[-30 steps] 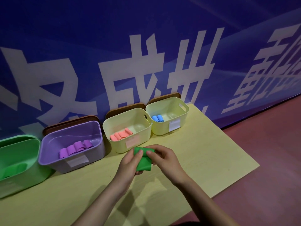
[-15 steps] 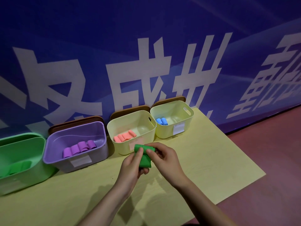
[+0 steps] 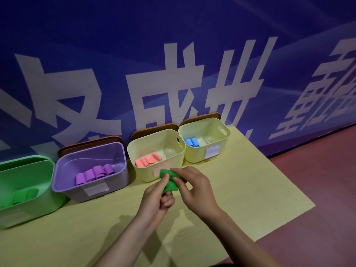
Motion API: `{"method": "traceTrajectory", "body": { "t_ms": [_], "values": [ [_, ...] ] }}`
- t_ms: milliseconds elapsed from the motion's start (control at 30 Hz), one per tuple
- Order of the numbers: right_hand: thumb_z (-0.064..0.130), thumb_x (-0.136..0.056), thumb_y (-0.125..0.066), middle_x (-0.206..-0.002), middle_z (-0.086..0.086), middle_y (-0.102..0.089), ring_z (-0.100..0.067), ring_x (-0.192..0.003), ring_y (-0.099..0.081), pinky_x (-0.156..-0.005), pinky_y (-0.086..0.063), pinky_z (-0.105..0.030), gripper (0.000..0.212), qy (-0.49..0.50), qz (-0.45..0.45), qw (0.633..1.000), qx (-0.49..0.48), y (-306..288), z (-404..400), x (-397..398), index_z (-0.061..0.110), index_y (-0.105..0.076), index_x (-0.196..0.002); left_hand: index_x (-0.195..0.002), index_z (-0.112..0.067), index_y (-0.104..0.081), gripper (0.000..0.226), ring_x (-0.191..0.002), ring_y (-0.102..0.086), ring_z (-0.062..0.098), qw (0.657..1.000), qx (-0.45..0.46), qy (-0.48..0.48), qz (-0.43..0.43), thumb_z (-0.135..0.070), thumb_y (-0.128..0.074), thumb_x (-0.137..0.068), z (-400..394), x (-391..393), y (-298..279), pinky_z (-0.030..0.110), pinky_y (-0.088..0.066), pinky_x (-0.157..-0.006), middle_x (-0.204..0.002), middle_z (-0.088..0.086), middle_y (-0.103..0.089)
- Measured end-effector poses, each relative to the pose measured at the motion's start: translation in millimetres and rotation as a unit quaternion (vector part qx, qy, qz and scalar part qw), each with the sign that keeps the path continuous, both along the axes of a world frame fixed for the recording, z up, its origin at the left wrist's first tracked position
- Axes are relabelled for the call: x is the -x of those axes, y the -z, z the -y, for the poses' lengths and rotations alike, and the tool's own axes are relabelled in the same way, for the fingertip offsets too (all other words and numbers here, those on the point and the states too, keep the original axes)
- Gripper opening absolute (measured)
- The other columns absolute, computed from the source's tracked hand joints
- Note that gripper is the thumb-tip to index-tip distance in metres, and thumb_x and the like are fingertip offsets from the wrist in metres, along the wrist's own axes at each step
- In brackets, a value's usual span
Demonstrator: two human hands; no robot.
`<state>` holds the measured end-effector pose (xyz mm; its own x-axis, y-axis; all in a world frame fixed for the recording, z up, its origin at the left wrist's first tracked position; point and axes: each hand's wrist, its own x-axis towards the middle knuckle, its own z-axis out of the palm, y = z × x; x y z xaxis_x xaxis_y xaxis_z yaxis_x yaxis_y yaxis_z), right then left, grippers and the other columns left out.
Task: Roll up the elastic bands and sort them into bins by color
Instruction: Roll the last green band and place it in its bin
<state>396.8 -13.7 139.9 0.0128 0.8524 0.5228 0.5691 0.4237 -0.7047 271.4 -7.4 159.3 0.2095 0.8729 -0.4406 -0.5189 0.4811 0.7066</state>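
On the table point(image 3: 240, 189), four bins hold sorted rolls, the green bin point(image 3: 25, 182) at far left. Over the last second the green band point(image 3: 169, 183) has shrunk into a tighter bundle, pinched between left hand point(image 3: 156, 199) and right hand point(image 3: 194, 186) before the middle yellow bin point(image 3: 152, 149). Rolling looks nearly finished; the drop is still to come.

Dim, bluish light; arm shadows fall leftward on the table point(image 3: 250, 189), and the wide-angle edges look bent, perhaps slightly soft.
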Motion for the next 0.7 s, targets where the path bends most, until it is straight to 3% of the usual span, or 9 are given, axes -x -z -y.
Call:
{"method": "traceTrajectory", "body": {
  "t_ms": [133,267,400,467,600,700],
  "values": [
    [0.016,-0.091,-0.055,-0.094,0.001,-0.066,-0.013,-0.088,-0.057,-0.079,-0.044,-0.018,0.029,-0.038,0.056,0.997,-0.025,4,-7,7,0.011,-0.067,-0.116,-0.086,-0.005,-0.056,0.012,-0.036,-0.029,0.003,0.998,0.049,-0.018,0.034,-0.013,-0.052,-0.095,0,16,-2,0.014,-0.027,-0.035,-0.055,0.001,-0.040],
    [0.014,-0.092,-0.053,-0.095,-0.002,-0.064,-0.017,-0.090,-0.055,-0.080,-0.044,-0.022,0.030,-0.097,0.086,0.991,-0.034,7,-14,19,0.011,-0.066,-0.119,-0.083,-0.005,-0.055,0.014,-0.039,-0.034,0.007,0.999,0.042,-0.013,0.003,-0.009,-0.048,-0.095,2,42,-6,0.018,-0.031,-0.037,-0.054,0.003,-0.043],
    [0.015,-0.092,-0.053,-0.098,-0.004,-0.063,-0.016,-0.090,-0.053,-0.083,-0.039,-0.015,0.031,-0.158,0.092,0.983,-0.026,6,-18,44,0.010,-0.065,-0.120,-0.082,-0.010,-0.058,0.021,-0.040,-0.035,0.009,0.999,0.034,-0.008,-0.026,-0.023,-0.048,-0.096,7,73,-7,0.019,-0.032,-0.039,-0.053,0.004,-0.043],
    [0.016,-0.093,-0.051,-0.101,-0.004,-0.063,-0.015,-0.093,-0.053,-0.085,-0.038,-0.015,0.033,-0.200,0.090,0.976,-0.007,5,-20,58,0.009,-0.064,-0.122,-0.083,-0.007,-0.057,0.019,-0.040,-0.035,0.009,0.998,0.022,-0.023,-0.053,-0.019,-0.049,-0.096,12,91,-4,0.019,-0.032,-0.039,-0.053,0.003,-0.042],
    [0.024,-0.096,-0.044,-0.101,0.017,-0.060,-0.007,-0.098,-0.057,-0.089,-0.041,-0.019,0.033,-0.275,-0.032,0.951,0.138,-2,-14,94,0.025,-0.063,-0.124,-0.079,-0.005,-0.056,0.023,-0.042,-0.038,0.009,0.991,-0.017,-0.035,-0.131,-0.011,-0.045,-0.098,21,134,-5,0.019,-0.035,-0.042,-0.053,0.002,-0.045],
    [0.026,-0.097,-0.050,-0.089,0.015,-0.064,-0.002,-0.079,-0.057,-0.080,-0.045,-0.020,0.025,-0.260,-0.128,0.922,0.259,-8,-11,129,0.033,-0.064,-0.117,-0.084,-0.005,-0.058,0.022,-0.045,-0.042,0.010,0.975,-0.074,-0.005,-0.208,-0.009,-0.042,-0.099,26,169,-7,0.018,-0.037,-0.046,-0.056,0.002,-0.048]
  ]
}}
